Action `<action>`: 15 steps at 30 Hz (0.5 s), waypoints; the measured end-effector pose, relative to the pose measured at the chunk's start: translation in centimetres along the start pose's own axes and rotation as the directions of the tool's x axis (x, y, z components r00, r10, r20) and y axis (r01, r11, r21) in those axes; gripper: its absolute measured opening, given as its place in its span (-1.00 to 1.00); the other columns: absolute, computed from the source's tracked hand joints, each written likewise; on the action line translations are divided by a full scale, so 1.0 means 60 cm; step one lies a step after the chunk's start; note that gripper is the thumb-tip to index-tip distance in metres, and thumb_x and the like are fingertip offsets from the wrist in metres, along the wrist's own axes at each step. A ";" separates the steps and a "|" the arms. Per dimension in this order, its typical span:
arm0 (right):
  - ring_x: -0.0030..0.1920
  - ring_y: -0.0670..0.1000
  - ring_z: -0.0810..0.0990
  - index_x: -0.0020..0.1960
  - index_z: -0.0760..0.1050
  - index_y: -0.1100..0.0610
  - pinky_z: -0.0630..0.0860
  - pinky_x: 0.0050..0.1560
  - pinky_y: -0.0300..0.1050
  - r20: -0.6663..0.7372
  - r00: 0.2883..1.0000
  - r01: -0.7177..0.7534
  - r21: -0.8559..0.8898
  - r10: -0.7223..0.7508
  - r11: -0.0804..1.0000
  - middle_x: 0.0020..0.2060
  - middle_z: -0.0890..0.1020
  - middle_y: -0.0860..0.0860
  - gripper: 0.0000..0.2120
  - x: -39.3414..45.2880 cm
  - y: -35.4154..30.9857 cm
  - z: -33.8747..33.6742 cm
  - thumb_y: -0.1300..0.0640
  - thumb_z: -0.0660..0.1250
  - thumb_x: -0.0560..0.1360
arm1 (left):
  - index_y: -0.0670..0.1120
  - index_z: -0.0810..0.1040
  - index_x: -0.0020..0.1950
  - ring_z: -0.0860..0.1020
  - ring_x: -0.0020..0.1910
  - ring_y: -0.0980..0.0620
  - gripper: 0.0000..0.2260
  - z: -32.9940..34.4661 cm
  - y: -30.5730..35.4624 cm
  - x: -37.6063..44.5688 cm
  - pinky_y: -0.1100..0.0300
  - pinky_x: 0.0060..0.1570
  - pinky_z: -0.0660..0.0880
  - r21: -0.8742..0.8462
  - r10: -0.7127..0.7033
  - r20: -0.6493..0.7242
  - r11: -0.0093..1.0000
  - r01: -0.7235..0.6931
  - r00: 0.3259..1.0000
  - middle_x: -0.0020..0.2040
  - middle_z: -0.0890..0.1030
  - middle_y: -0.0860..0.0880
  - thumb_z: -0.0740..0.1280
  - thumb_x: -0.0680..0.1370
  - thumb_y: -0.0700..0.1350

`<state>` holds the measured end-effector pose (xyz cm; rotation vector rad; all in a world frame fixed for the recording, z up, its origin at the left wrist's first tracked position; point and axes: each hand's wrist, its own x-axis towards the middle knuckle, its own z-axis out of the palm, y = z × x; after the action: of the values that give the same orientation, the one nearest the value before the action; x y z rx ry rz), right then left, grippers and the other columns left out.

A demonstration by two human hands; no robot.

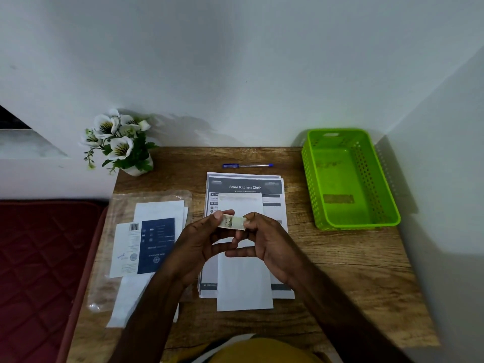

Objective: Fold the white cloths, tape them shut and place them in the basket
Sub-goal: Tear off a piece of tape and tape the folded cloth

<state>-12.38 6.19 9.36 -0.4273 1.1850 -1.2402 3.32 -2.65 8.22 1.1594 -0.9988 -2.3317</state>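
Both hands (230, 239) pinch tape (234, 222) — basket (387, 205) holds no cloth.

Folded white cloth (245, 279) lies on printed sheets (275, 189) at centre of wooden table (353, 271). Blue pen (247, 165) behind sheets. Green perforated plastic basket (348, 179) right. Clear plastic packet (146, 247) left; potted white flowers (120, 142) behind it.

Bright green basket (351, 179) with dotted holes; left of it a white cloth (243, 273), blue pen (247, 165), white-petalled flowers (117, 140), dark red quilted cushion (39, 258).
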 end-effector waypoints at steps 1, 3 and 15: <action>-0.09 0.06 0.69 -0.03 0.64 0.08 0.66 0.09 0.26 0.007 1.000 -0.001 0.014 0.001 1.000 -0.21 0.65 0.09 -0.70 0.000 0.000 0.000 0.20 0.14 0.68 | 0.01 0.70 0.23 0.65 0.25 -0.13 -0.68 0.000 0.001 -0.001 0.05 0.07 0.65 -0.004 -0.005 0.003 1.000 0.005 1.000 0.23 0.68 -0.17 0.32 0.57 0.10; -0.10 0.05 0.69 -0.05 0.66 0.07 0.66 0.08 0.25 0.026 1.000 -0.005 0.042 0.003 0.999 -0.23 0.65 0.08 -0.71 0.000 0.001 0.001 0.18 0.16 0.65 | 0.00 0.70 0.22 0.65 0.25 -0.14 -0.67 0.000 0.002 -0.003 0.05 0.07 0.65 -0.011 -0.011 0.005 1.000 0.011 1.000 0.24 0.68 -0.18 0.31 0.57 0.10; -0.08 0.04 0.70 0.02 0.61 0.12 0.66 0.10 0.26 -0.006 1.000 -0.017 0.032 0.017 0.999 -0.22 0.66 0.07 -0.75 0.003 0.006 0.002 0.16 0.15 0.68 | -0.01 0.68 0.23 0.68 0.19 -0.10 -0.57 -0.001 -0.001 0.004 0.07 0.03 0.66 0.081 0.020 -0.062 0.997 -0.015 0.998 0.19 0.71 -0.12 0.42 0.46 0.18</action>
<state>-12.13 6.11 9.06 -0.3890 1.1705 -1.2448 3.20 -2.75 8.02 1.2410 -1.0850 -2.2458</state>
